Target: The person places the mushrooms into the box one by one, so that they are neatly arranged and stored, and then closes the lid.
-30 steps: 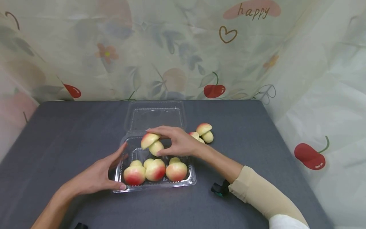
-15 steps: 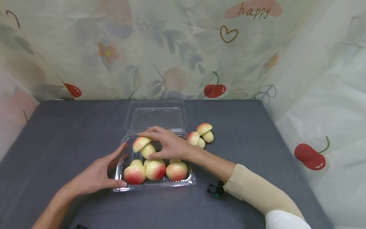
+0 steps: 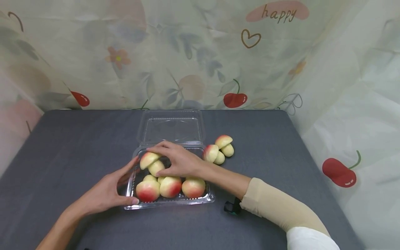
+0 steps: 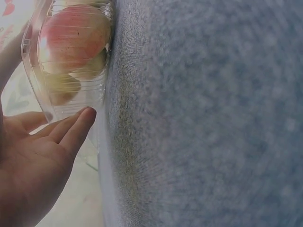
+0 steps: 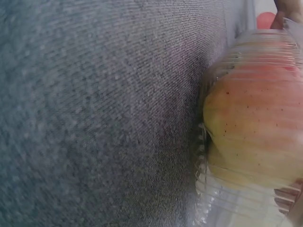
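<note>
A clear plastic clamshell box lies with its lid folded back. Several yellow-and-red toy mushrooms fill its front row, among them a left one, a middle one and a right one. My right hand pinches another toy mushroom between thumb and fingers, over the back left of the box. At the box's left side my left hand rests with spread fingers, its thumb at the front rim. In the left wrist view its straight fingers lie along the clear wall.
Two more toy mushrooms, a nearer one and a farther one, lie on the grey tabletop just right of the box. A printed curtain hangs behind and on the sides.
My right hand has moved left and slightly down with its mushroom, toward the back left of the box. The nearer loose mushroom shows more fully. My left hand has stayed in place.
</note>
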`<state>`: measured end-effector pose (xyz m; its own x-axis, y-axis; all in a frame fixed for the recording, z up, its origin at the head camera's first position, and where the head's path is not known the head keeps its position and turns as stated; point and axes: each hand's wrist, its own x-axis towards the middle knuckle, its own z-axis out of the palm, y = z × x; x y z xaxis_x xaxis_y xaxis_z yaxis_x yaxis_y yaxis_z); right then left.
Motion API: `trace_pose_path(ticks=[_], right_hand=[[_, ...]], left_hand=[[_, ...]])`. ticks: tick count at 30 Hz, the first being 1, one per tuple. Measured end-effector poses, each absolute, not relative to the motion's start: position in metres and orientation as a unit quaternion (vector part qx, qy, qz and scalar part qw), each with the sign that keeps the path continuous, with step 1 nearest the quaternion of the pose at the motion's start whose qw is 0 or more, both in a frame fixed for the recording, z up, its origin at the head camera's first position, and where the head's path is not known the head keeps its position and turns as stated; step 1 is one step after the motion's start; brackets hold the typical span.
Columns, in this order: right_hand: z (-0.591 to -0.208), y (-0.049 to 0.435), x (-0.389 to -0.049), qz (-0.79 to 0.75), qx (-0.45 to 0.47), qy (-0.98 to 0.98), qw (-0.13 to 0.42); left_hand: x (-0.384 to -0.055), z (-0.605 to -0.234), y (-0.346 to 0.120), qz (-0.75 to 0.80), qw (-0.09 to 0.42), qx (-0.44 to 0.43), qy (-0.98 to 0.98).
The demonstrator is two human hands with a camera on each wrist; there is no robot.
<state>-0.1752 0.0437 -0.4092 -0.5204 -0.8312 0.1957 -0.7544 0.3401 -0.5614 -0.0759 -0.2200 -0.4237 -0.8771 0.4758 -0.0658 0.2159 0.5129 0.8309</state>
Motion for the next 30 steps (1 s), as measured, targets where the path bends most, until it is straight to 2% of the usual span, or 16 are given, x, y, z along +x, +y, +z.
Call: trace_pose_path(ticks=[13,30], right_hand=[[-0.4171,0.0367,-0.1721,-0.281,-0.479,0.831,0.017],[-0.4195,0.0379,-0.1716,-0.263,-0.467,0.844,-0.007]], left_hand=[[-0.0751,-0.4269,-0.2204,0.471,0.143,0.203,0.847],[-0.0755,-0.4266,-0.2205,0.492,0.165,0.206,0.830]])
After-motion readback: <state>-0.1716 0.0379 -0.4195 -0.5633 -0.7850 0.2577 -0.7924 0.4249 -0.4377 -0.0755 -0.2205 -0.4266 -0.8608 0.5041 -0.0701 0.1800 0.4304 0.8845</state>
